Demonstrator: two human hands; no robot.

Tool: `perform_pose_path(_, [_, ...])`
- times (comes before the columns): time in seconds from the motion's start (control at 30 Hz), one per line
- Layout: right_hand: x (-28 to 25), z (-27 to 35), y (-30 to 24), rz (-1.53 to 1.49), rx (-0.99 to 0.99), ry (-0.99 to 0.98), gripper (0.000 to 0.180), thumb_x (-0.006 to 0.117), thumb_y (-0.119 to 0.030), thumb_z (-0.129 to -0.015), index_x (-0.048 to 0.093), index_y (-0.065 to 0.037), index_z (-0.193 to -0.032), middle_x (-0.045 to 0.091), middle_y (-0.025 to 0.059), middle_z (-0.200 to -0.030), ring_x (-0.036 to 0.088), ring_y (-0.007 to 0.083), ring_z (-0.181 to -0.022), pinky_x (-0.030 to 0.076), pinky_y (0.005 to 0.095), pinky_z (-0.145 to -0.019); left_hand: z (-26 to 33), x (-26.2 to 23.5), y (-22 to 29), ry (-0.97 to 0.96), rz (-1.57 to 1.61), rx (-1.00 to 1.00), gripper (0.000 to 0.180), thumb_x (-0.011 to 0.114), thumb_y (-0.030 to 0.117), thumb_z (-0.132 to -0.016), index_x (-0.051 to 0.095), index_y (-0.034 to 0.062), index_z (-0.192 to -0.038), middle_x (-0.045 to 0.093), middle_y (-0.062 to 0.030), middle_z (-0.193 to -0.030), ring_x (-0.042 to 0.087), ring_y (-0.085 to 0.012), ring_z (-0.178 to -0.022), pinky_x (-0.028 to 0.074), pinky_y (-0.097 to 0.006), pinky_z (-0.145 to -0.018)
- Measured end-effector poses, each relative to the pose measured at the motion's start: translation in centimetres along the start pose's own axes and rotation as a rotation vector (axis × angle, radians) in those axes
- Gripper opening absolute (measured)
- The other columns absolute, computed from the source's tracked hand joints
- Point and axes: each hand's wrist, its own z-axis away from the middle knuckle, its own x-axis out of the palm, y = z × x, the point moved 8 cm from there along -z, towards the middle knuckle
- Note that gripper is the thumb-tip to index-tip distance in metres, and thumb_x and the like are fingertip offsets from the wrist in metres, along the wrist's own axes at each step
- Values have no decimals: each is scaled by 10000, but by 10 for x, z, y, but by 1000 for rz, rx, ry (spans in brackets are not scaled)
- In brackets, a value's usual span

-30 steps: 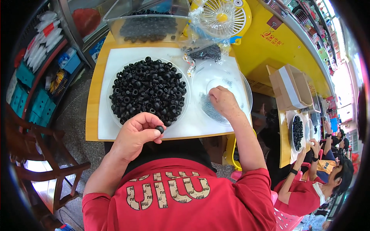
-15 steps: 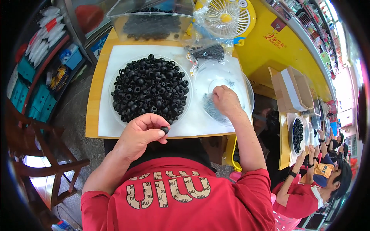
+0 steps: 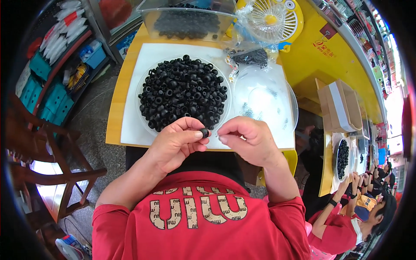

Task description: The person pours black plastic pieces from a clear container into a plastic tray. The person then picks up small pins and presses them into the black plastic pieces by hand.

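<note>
Between the thumb and fingers of my left hand (image 3: 175, 145) is a small round black cap (image 3: 204, 132), held at the table's near edge. My right hand (image 3: 255, 141) faces it from close by, thumb and forefinger pinched. Whatever sits at those fingertips is too small to name. Behind my left hand, a heap of black caps (image 3: 182, 93) fills a round clear dish (image 3: 139, 106). To its right lies a shallow clear dish (image 3: 294, 102) with scattered tiny greyish pieces (image 3: 248, 110), too small to make out.
A clear bin (image 3: 145, 19) of black pieces stands at the back, beside a yellow fan (image 3: 294, 19) and a plastic bag of dark bits (image 3: 251, 56). A white sheet (image 3: 132, 125) covers the wooden table. A wooden chair (image 3: 56, 177) is left; co-workers (image 3: 333, 225) sit right.
My right hand has left the shallow dish and come toward me, beside the left hand. My left hand still holds the cap. The whole view has shifted slightly.
</note>
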Motion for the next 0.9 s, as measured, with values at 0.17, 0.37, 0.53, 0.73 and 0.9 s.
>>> perform_pose_path(0.17, [15, -1, -11, 76, -38, -33, 81, 601, -84, -753, 576, -51, -823, 602, 102, -761, 607, 244, -713, 478, 305, -609, 4, 4, -5, -62, 40, -21, 132, 554, -13, -798, 523, 18, -922, 600, -100, -854, 625, -190, -753, 543, -295, -686])
perform_pose_path(0.37, [27, 9, -2, 55, 70, -150, 109, 620, -100, -745, 548, -41, -800, 593, 98, -752, 603, 253, -704, 474, 309, -612, 14, 5, -26, -131, 81, -126, 123, 558, -23, -801, 525, 27, -908, 597, -96, -877, 622, -195, -789, 534, -310, -734])
perform_pose_path(0.53, [29, 14, -1, 118, 23, -100, 123, 628, -117, -746, 541, -47, -798, 589, 93, -754, 600, 257, -695, 471, 308, -614, 13, 5, -28, -87, 46, -115, 150, 563, -11, -803, 531, 21, -945, 591, -93, -886, 619, -188, -779, 530, -308, -747])
perform_pose_path(0.73, [34, 15, 1, 39, -7, -105, 155, 667, -104, -726, 536, -54, -792, 579, 49, -732, 588, 170, -662, 460, 268, -577, 16, 6, -28, -124, 75, -152, 179, 564, -10, -801, 530, 9, -975, 584, -86, -874, 618, -193, -790, 532, -309, -746])
perform_pose_path(0.9, [46, 15, 27, -356, 298, -148, 197, 689, -69, -728, 521, -49, -828, 538, -17, -720, 505, 43, -673, 428, 202, -578, 19, 9, -28, -242, 135, -190, 160, 559, -19, -797, 534, 12, -953, 575, -85, -896, 617, -199, -805, 535, -323, -748])
